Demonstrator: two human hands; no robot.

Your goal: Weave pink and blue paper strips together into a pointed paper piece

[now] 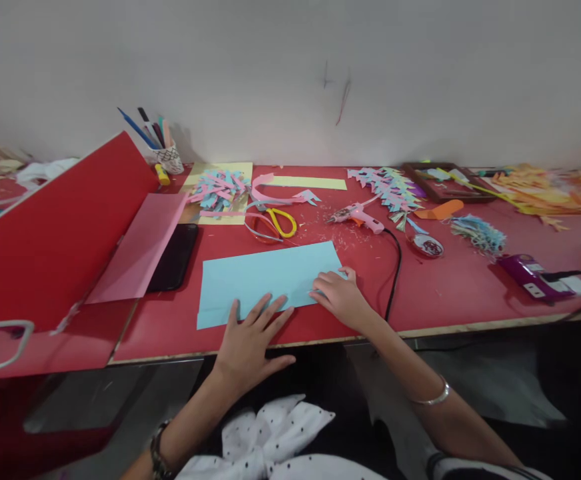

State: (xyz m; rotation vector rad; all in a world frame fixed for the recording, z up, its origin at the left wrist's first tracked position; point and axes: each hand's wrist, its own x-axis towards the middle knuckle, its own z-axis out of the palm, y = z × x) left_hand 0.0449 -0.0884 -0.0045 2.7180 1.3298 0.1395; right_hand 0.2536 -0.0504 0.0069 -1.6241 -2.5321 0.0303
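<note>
A light blue sheet of paper (258, 277) lies on the red table in front of me, a narrow crease or fold running along its near edge. My left hand (250, 337) rests with spread fingers on that near edge, its thumb out over the table edge. At the sheet's right end, my right hand (340, 297) has bent fingers closed on the near right part of the paper. Just beyond the sheet are yellow-handled scissors (284, 223) under pink and blue strips, and a pink glue gun (368, 219) with a black cord.
To the left, a pink sheet (143, 250) partly covers a black phone (176, 257), beside a raised red board (65, 233). A pen cup (169, 160) stands by the wall. Fringed paper strips (385, 190), a wooden frame (450, 181) and a purple power adapter (533, 277) lie rightward.
</note>
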